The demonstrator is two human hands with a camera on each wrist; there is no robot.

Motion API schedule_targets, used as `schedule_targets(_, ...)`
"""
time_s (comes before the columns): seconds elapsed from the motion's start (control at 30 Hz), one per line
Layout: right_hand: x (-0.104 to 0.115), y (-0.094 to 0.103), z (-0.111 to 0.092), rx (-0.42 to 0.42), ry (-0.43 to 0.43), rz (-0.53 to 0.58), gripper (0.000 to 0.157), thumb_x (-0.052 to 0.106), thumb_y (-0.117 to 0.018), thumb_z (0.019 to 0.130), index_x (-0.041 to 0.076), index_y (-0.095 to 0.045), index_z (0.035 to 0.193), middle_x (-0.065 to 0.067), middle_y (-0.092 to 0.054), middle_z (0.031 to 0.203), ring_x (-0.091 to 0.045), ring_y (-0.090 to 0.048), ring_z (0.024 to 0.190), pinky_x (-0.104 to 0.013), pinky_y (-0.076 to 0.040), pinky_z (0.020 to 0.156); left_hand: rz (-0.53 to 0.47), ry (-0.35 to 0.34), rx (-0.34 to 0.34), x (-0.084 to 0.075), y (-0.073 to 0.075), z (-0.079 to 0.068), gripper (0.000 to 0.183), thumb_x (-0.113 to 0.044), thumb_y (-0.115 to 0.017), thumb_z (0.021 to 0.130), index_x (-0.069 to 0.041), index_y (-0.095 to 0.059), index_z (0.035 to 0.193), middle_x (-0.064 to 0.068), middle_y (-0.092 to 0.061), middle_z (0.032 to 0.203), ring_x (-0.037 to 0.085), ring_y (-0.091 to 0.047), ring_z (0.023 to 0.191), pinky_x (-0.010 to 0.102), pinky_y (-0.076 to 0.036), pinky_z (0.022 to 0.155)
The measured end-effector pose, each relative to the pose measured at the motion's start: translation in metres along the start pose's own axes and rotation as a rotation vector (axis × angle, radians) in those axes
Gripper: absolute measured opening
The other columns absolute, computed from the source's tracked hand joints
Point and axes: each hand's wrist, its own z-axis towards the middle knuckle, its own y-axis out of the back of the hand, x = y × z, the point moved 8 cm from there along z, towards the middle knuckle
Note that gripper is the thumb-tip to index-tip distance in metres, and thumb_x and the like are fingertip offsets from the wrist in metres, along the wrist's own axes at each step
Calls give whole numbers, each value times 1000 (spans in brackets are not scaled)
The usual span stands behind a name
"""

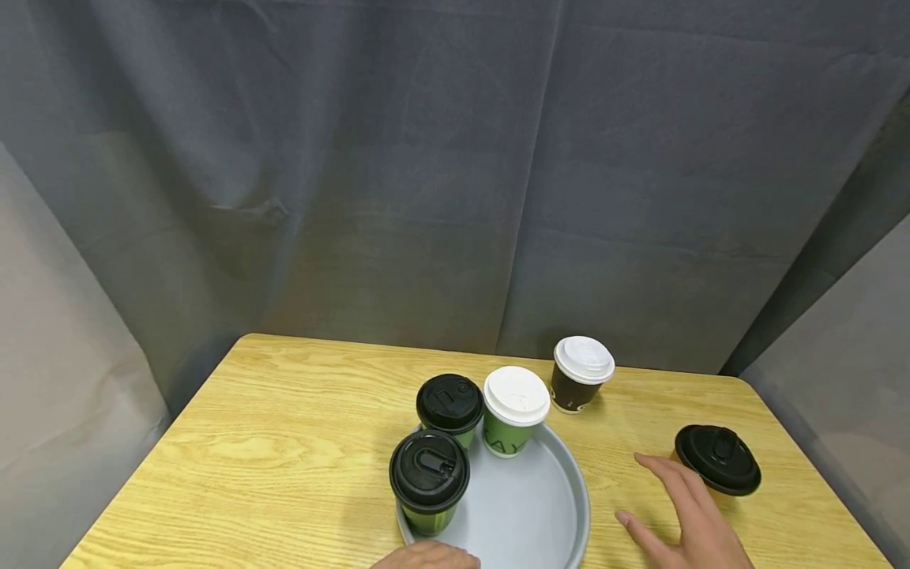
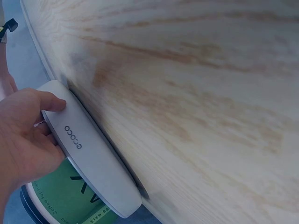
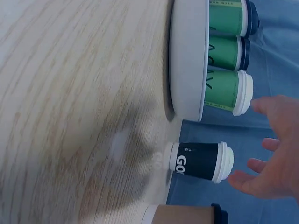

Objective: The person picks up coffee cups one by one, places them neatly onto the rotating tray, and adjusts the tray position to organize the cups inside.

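Note:
My left hand (image 2: pixel 28 130) grips the rim of a round grey tray (image 2: pixel 93 149), thumb on its outer wall and fingers curled over the inside. Three green paper coffee cups stand upright on the tray: one with a black lid (image 1: pixel 430 474) close to that hand, another black-lidded one (image 1: pixel 449 403) behind it, and one with a white lid (image 1: pixel 515 407). My right hand (image 1: pixel 693 521) is over the table right of the tray, fingers spread and holding nothing. Nearest to it is a light brown paper cup with a black lid (image 1: pixel 718 460).
A dark cup with a white lid (image 1: pixel 581 371) stands on the wooden table (image 1: pixel 249 458) behind the tray, towards the far edge. Grey cloth (image 1: pixel 426 174) hangs behind the table, with paler cloth at both sides.

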Motion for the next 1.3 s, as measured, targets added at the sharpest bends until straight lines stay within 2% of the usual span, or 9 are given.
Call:
schedule_targets(0.13, -9, 5, 0, -20, -14, 3, 74, 27, -90, 73, 3, -54, 133, -18, -55, 126, -42, -50, 114, -62, -48, 81, -34, 19, 1, 1, 0, 0, 25, -28, -51, 104, -15, -63, 122, -7, -66, 116, 1, -56, 112, 17, -43, 96)
schedule_targets(0.4, -23, 13, -1, -71, -50, 1, 78, 23, -90, 73, -3, -51, 134, -24, -54, 127, -44, -49, 112, -60, -45, 83, -27, 0, 17, -1, 2, 3, 25, -26, -51, 104, -13, -63, 121, -5, -66, 114, 1, -57, 111, 16, -43, 96)
schedule_targets(0.63, -38, 14, -6, -60, -188, -30, 70, 29, -86, 79, -6, -54, 130, -25, -56, 119, -42, -57, 99, -59, -53, 75, -33, 14, -10, -1, 2, 1, 24, -28, -51, 104, -16, -64, 120, -7, -65, 115, 1, -56, 112, 16, -43, 96)
schedule_targets(0.87, -57, 18, -9, -60, -247, 6, 69, 27, -83, 83, -12, -51, 129, -32, -55, 118, -50, -58, 98, -61, -53, 76, -11, -1, -57, -2, 2, -1, 21, -28, -53, 103, -19, -63, 119, -10, -64, 115, -3, -54, 112, 15, -42, 97)
schedule_targets(1.1, -76, 27, -8, -79, -209, 109, 73, 16, -84, 81, -19, -43, 131, -41, -49, 121, -62, -55, 97, -62, -54, 67, -15, 1, -71, -2, 4, -1, 21, -27, -54, 103, -18, -63, 119, -10, -64, 114, -2, -55, 112, 15, -42, 96)
schedule_targets(1.3, -93, 30, -10, -87, -317, 125, 82, 21, -83, 82, -23, -37, 135, -44, -45, 122, -65, -52, 98, -59, -55, 64, -27, -6, -57, -2, 3, -1, 22, -28, -52, 104, -17, -63, 120, -9, -64, 114, -2, -55, 112, 16, -42, 97)
